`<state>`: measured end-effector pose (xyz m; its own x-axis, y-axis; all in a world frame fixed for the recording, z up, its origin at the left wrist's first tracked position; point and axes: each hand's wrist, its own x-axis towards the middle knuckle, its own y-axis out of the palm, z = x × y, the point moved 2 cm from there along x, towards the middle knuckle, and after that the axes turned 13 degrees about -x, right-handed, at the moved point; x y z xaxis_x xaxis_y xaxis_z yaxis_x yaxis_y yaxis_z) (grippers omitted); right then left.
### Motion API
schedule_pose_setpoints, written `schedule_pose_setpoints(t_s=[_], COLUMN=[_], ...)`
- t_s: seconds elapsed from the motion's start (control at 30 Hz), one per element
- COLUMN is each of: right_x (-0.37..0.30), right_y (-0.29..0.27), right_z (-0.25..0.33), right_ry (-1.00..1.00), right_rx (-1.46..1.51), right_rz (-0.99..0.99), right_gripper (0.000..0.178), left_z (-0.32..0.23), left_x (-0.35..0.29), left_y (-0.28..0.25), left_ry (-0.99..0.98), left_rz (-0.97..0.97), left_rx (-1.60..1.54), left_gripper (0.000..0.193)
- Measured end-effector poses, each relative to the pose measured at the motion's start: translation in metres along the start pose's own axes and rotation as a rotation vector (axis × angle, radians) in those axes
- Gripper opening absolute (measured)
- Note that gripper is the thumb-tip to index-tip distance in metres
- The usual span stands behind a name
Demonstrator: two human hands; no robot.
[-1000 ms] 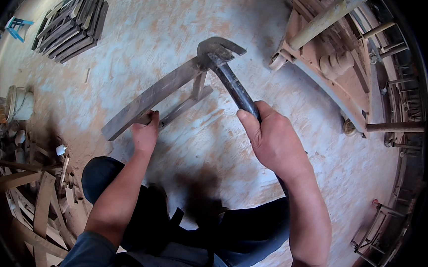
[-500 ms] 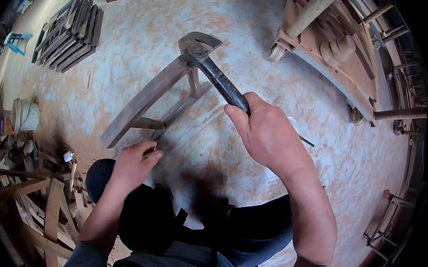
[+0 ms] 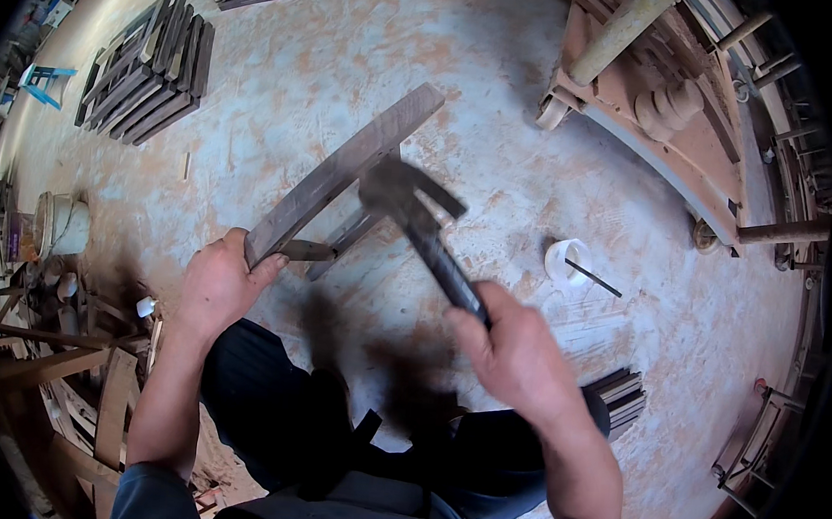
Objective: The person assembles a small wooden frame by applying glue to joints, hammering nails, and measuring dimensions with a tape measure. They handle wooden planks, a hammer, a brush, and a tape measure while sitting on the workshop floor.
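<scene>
In the head view, two bare hands hold two things: one wooden frame (image 3: pixel 333 175) and one hammer (image 3: pixel 429 241). The left hand (image 3: pixel 214 279) grasps the frame's near end, thumb against the wood. The right hand (image 3: pixel 517 355) is clenched around the hammer's handle. The frame is above the floor (image 3: pixel 502 131) in front of the person, its long axis slanting from lower left to upper right. It has two long rails and a short crosspiece (image 3: pixel 308 251), all grey-brown, the upper rail square-ended. The hammer, dark and slightly blurred, points up-left, its claw turned right; whether its head touches the frame cannot be told. One white cup (image 3: pixel 557 264) with one dark stick (image 3: pixel 596 279) stands right.
</scene>
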<state>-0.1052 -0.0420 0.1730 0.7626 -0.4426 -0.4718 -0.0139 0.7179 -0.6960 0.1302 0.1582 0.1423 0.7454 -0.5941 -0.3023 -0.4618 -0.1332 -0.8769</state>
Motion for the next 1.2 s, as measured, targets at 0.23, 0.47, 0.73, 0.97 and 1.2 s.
schedule_pose_setpoints(t_s=[0.23, 0.47, 0.73, 0.97, 1.2], right_x=[0.057, 0.161, 0.173, 0.147, 0.096], right_y=[0.107, 0.206, 0.223, 0.179, 0.196], right_z=[-0.039, -0.029, -0.045, -0.039, -0.054], right_ry=[0.218, 0.077, 0.2, 0.073, 0.023], right_rx=[0.281, 0.602, 0.786, 0.246, -0.071], right_rz=[0.424, 0.455, 0.571, 0.328, 0.574], right_gripper=[0.031, 0.03, 0.028, 0.036, 0.043], left_z=[0.003, 0.004, 0.01, 0.022, 0.02], left_x=[0.003, 0.006, 0.007, 0.009, 0.009], left_y=[0.002, 0.004, 0.007, 0.009, 0.008], left_ry=[0.024, 0.016, 0.036, 0.083, 0.094], left_rz=[0.01, 0.014, 0.008, 0.002, 0.004], left_rx=[-0.045, -0.033, -0.033, -0.009, -0.042], left_gripper=[0.05, 0.05, 0.056, 0.061, 0.064])
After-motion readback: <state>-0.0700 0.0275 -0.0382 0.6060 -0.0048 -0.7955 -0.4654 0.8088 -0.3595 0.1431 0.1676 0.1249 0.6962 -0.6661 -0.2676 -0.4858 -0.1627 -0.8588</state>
